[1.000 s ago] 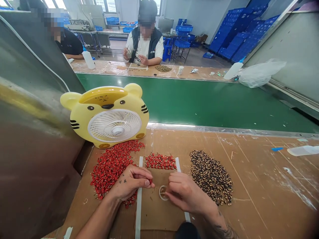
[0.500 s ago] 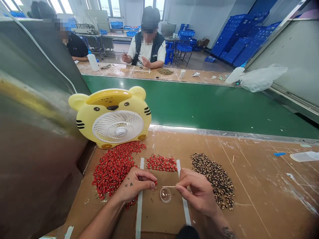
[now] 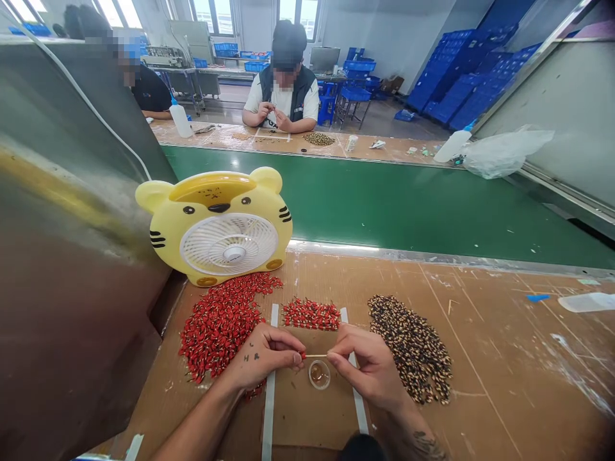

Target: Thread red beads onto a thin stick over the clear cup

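Factory workshop, stacked blue crates (image 3: 454, 80)

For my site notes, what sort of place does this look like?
Likely a factory workshop for small hand assembly: sorted heaps of small red pieces and dark speckled pieces, a long green conveyor belt, and stacked blue plastic crates in the background.

We see a glossy yellow plastic fan (image 3: 218, 230), with dull, scuffed cardboard (image 3: 480, 339) spread in front of it and a shiny, smooth steel panel (image 3: 72, 192) beside it. Just before the fan lie glossy red beads (image 3: 221, 323); farther out, a thin matt wooden stick (image 3: 316, 355) and a clear, shiny dish (image 3: 319, 374). Behind it runs a smooth green belt (image 3: 384, 205).
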A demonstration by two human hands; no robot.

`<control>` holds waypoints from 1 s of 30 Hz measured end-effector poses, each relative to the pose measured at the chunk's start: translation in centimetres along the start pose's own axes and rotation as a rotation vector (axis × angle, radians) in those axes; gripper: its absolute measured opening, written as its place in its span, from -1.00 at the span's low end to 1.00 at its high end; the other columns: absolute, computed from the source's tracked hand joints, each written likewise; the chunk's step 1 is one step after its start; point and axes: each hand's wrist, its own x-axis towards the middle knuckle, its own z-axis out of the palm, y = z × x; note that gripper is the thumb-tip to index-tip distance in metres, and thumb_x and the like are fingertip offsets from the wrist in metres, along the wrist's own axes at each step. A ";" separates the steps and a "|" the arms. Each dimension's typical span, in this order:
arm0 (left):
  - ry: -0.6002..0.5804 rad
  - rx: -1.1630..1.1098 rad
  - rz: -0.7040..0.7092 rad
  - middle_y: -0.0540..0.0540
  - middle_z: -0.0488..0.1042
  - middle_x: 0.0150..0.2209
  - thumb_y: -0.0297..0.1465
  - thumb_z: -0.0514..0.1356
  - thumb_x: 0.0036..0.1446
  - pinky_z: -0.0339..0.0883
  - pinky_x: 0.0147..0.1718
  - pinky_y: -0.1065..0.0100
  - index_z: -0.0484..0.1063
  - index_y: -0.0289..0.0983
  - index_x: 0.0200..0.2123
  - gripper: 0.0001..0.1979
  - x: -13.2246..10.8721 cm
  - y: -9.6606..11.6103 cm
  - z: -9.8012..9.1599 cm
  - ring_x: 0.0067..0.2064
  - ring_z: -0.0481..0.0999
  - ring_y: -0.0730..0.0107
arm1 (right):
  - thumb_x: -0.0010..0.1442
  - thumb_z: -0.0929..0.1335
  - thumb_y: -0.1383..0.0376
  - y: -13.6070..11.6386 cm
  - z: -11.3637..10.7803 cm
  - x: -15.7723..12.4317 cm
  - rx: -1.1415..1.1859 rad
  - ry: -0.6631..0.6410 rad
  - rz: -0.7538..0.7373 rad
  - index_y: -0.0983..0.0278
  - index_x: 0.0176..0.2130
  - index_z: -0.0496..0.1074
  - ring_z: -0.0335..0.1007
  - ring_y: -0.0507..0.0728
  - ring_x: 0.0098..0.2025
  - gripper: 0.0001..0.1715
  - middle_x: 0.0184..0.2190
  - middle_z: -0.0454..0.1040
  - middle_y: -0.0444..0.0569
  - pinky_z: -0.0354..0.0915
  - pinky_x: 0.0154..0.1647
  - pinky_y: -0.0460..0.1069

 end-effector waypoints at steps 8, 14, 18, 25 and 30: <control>0.009 0.014 0.009 -0.08 0.63 -0.47 -0.50 0.40 -0.10 0.36 -0.38 0.46 0.67 -0.31 -0.40 -0.89 -0.1 0.0 0.0 -0.44 0.56 0.41 | 0.25 0.36 0.31 0.4 0.3 -0.2 -0.026 0.027 0.053 0.27 -0.49 0.42 0.28 0.04 -0.50 -0.74 -0.58 0.39 -0.12 0.17 -0.45 -0.06; 0.024 -0.044 0.000 -0.07 0.63 -0.49 -0.48 0.41 -0.09 0.36 -0.38 0.46 0.65 -0.31 -0.41 -0.90 0.0 -0.2 -0.1 -0.45 0.57 0.42 | 0.29 0.34 0.24 0.3 -1.1 -0.8 -0.061 -0.063 0.061 0.26 -0.50 0.38 0.26 0.03 -0.50 -0.67 -0.58 0.34 -0.15 0.14 -0.44 -0.07; 0.035 -0.028 -0.025 -0.07 0.63 -0.51 -0.47 0.42 -0.12 0.35 -0.38 0.45 0.65 -0.32 -0.42 -0.89 0.0 0.1 0.0 -0.45 0.56 0.41 | 0.26 0.38 0.23 0.1 -1.2 -1.0 -0.277 -0.337 0.178 0.27 -0.51 0.36 0.30 0.05 -0.44 -0.66 -0.52 0.37 -0.13 0.14 -0.42 -0.08; 0.077 -0.001 -0.032 -0.04 0.61 -0.52 -0.44 0.43 -0.12 0.33 -0.39 0.46 0.64 -0.31 -0.42 -0.88 -0.1 0.4 0.0 -0.47 0.52 0.44 | 0.35 0.28 0.26 1.0 -5.2 -2.1 -0.447 -0.183 0.350 0.25 -0.27 0.47 0.37 0.11 -0.31 -0.80 -0.37 0.46 -0.06 0.24 -0.26 -0.03; 0.057 -0.024 -0.045 -0.04 0.60 -0.53 -0.41 0.43 -0.11 0.34 -0.40 0.45 0.63 -0.30 -0.40 -0.86 -0.1 0.2 0.1 -0.47 0.52 0.43 | 0.30 0.32 0.36 1.1 -8.0 -3.9 -0.632 -0.352 0.384 0.24 -0.29 0.52 0.38 0.16 -0.21 -0.83 -0.33 0.49 -0.04 0.27 -0.17 0.02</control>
